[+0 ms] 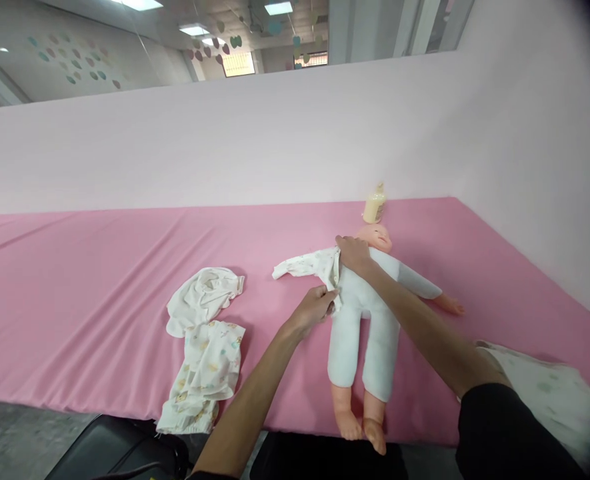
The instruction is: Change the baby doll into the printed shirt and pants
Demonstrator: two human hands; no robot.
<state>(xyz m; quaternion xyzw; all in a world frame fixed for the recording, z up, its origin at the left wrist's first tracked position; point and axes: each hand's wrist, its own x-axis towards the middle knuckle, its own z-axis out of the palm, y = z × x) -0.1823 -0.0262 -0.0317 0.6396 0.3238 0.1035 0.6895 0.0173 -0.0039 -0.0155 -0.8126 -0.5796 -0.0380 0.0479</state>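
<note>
A baby doll (pixel 365 320) in a white bodysuit lies on its back on the pink table (pixel 99 267), head toward the wall. A cream printed jacket (pixel 307 265) is on the doll's arm at its left side. My left hand (pixel 315 308) pinches the jacket's lower front edge beside the doll's waist, fingers closed. My right hand (pixel 353 255) reaches across the doll's chest and grips the jacket's upper edge near the neck.
A pale yellow bottle (pixel 375 205) stands behind the doll's head by the pink wall. A white garment (pixel 202 297) and printed trousers (pixel 205 373) lie to the left. Another printed cloth (pixel 549 390) lies at the right. Dark chairs (pixel 115 450) sit under the front edge.
</note>
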